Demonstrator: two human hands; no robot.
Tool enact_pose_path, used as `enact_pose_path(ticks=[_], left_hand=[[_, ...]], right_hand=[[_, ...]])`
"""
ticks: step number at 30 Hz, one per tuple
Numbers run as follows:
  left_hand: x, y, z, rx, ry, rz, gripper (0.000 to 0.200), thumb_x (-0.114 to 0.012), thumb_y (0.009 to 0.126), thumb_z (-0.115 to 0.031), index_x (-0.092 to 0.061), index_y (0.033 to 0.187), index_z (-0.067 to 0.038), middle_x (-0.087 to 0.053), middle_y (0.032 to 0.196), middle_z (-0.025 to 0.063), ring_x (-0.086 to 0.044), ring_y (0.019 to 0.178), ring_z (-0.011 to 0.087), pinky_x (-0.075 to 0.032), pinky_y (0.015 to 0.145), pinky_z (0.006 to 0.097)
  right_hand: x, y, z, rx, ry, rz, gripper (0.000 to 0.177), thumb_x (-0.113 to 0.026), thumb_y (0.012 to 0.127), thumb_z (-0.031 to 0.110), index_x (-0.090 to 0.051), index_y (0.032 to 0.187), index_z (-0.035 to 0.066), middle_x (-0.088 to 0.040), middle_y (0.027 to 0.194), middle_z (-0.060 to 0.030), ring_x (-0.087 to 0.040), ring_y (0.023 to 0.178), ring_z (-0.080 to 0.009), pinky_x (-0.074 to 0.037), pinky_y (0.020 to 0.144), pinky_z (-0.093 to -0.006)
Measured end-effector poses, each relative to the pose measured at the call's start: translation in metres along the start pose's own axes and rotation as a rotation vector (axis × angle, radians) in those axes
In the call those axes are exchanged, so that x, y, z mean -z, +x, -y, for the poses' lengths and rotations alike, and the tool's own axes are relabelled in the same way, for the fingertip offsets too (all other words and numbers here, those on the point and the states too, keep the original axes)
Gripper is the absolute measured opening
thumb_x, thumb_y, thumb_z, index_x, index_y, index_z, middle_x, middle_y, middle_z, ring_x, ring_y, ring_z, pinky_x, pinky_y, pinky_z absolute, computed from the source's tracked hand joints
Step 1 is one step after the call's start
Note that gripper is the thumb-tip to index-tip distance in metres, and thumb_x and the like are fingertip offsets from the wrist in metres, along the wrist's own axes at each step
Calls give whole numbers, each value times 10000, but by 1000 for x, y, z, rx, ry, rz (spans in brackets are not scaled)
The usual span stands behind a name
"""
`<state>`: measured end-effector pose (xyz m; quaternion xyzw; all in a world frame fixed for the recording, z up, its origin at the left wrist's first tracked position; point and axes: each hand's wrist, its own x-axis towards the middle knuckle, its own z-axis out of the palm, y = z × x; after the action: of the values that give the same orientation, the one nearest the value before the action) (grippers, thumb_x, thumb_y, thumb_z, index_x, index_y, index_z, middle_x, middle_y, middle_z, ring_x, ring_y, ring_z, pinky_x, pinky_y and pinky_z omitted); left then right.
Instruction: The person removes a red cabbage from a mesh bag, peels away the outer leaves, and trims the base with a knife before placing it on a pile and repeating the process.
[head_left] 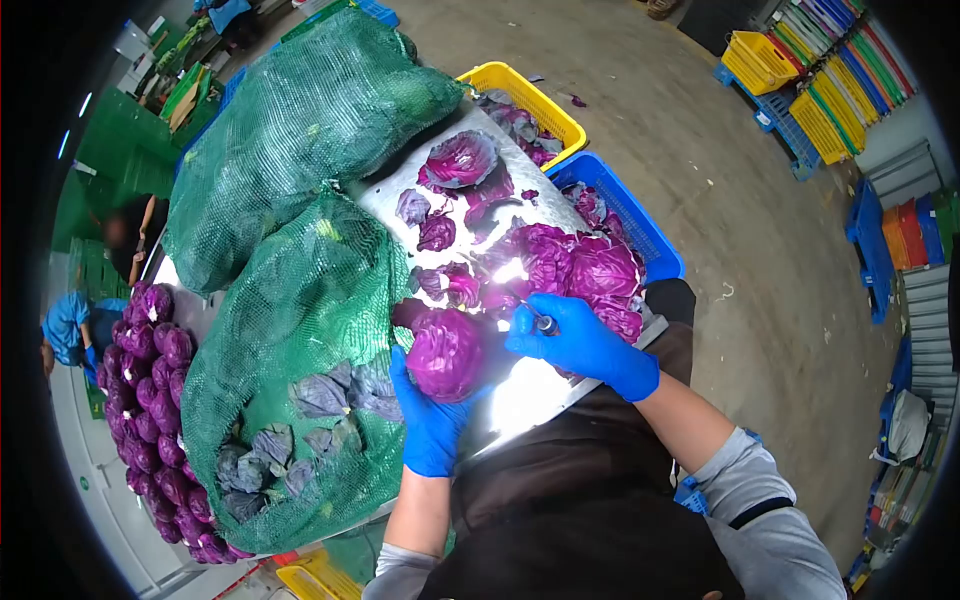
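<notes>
In a blue glove, my left hand (432,425) holds a round red cabbage (445,355) from below and the left, over the metal table (520,405). To its right, my right hand (575,340), also gloved in blue, is closed around a dark-handled knife (546,325); its blade is hard to make out in the glare. Loose purple leaves (437,232) and a cut outer leaf piece (462,160) lie farther up the table. Beyond my right hand is a pile of red cabbage leaves (600,270). An open green net bag (300,290) with dull leaves inside lies left of the cabbage.
A full green net bag (300,120) lies at the back left. Stacked red cabbages (155,400) stand at the far left, near two people. A yellow crate (560,115) and a blue crate (650,225) with leaves adjoin the table's far right edge.
</notes>
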<state>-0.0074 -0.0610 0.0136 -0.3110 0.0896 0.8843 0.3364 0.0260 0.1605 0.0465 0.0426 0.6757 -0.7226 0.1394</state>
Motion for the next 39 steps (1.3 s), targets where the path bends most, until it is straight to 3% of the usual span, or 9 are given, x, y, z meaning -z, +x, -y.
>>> enact_pose_path(ticks=[7,9,15,17,20,24,26,28,39], left_hand=[[-9,-5,3,80,7,35,707,-439,849,-575,-393,1342,-70,-467,1320,176,-492,1167,369,-410,947,584],[-7,-5,7,56,150,69,701,-443,853,-564,-403,1325,-48,-467,1317,180,-497,1162,364,-423,963,528],[11,5,-4,113,81,169,715,-478,825,-550,-378,1357,-82,-429,1349,187,-432,1228,370,-324,1001,623],[9,1,-10,14,103,-4,710,-469,822,-568,-391,1350,-100,-439,1339,185,-442,1217,371,-312,981,656],[8,0,-19,71,188,100,687,-478,816,-593,-415,1336,-150,-470,1315,149,-455,1202,362,-376,918,618],[19,16,-13,57,194,106,660,-521,803,-569,-442,1302,-145,-540,1200,113,-528,1089,361,-448,819,591],[14,15,-11,102,128,130,655,-529,805,-543,-444,1287,-109,-551,1155,119,-544,1050,356,-457,811,581],[1,9,-5,66,257,96,658,-525,825,-492,-426,1277,-23,-558,1132,158,-558,1010,346,-462,824,566],[4,10,-2,143,145,96,676,-496,854,-483,-363,1336,-29,-421,1322,256,-459,1185,424,-379,948,631]], right_hand=[[-9,16,11,348,-280,65,505,-747,765,150,-544,1221,73,-584,1112,-28,-561,860,-98,-472,710,-257],[-4,14,14,214,-342,123,452,-757,753,157,-565,1154,76,-571,1106,-26,-542,871,-99,-465,729,-267],[4,5,0,138,-251,231,173,-708,762,101,-573,855,45,-584,858,-2,-536,727,-78,-458,673,-251],[11,1,-6,222,-248,185,124,-685,759,63,-585,826,38,-588,784,-1,-535,677,-73,-452,646,-245],[9,4,2,111,-209,-58,512,-694,772,73,-532,1258,95,-622,943,-49,-611,801,-146,-513,707,-292],[-26,10,26,495,-510,-35,522,-693,760,75,-533,1256,97,-577,1080,-63,-604,863,-192,-506,742,-309],[-32,9,29,573,-683,48,523,-734,745,195,-558,1237,216,-566,1146,-41,-638,867,-221,-525,708,-296],[-30,5,24,549,-704,62,510,-734,741,195,-566,1222,203,-577,1117,-51,-636,847,-235,-526,707,-298],[-15,0,9,180,-365,133,448,-722,776,173,-571,1197,151,-617,1013,-65,-633,816,-180,-516,699,-302]])
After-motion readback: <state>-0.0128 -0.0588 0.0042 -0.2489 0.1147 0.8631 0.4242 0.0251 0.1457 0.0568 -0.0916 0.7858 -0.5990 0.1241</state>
